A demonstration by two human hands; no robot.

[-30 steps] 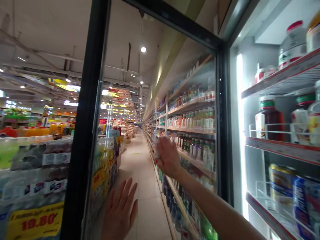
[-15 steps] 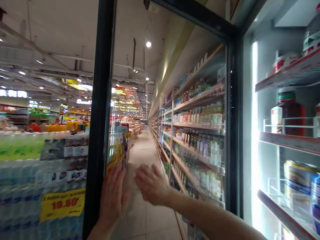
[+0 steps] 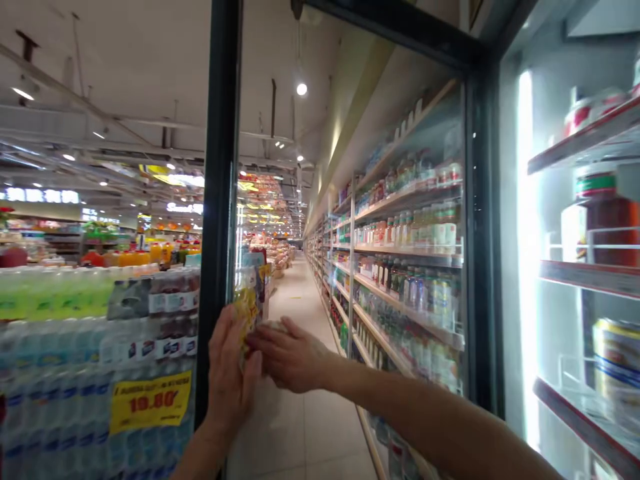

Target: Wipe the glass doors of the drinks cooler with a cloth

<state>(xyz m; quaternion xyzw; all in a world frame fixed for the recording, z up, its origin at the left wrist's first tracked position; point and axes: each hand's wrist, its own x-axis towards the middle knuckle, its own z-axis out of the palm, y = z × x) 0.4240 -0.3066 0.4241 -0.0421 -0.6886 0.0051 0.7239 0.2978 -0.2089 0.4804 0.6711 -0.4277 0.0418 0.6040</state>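
Observation:
A glass door [image 3: 320,160] in a black frame stands swung open from a lit drinks cooler. My left hand [image 3: 230,373] is at the door's outer upright [image 3: 220,167], its fingers stretched upward along the frame and glass edge. Right beside it, my right hand [image 3: 293,357] reaches across from the right, fingers extended toward the left hand and close to the glass. Something pale shows above the right fingers; I cannot tell whether it is a reflection. Whether the right palm touches the glass is hidden.
On the right, cooler shelves [image 3: 590,280] hold a dark bottle [image 3: 607,220] and cans [image 3: 620,360]. Stacked bottle packs [image 3: 55,373] with a yellow price sign [image 3: 150,402] stand on the left. Through the glass appear an aisle floor [image 3: 290,283] and long bottle shelves [image 3: 410,250].
My right hand has moved left, closer to my left hand. The left hand has shifted slightly up and right in view, as the whole scene slid to the right.

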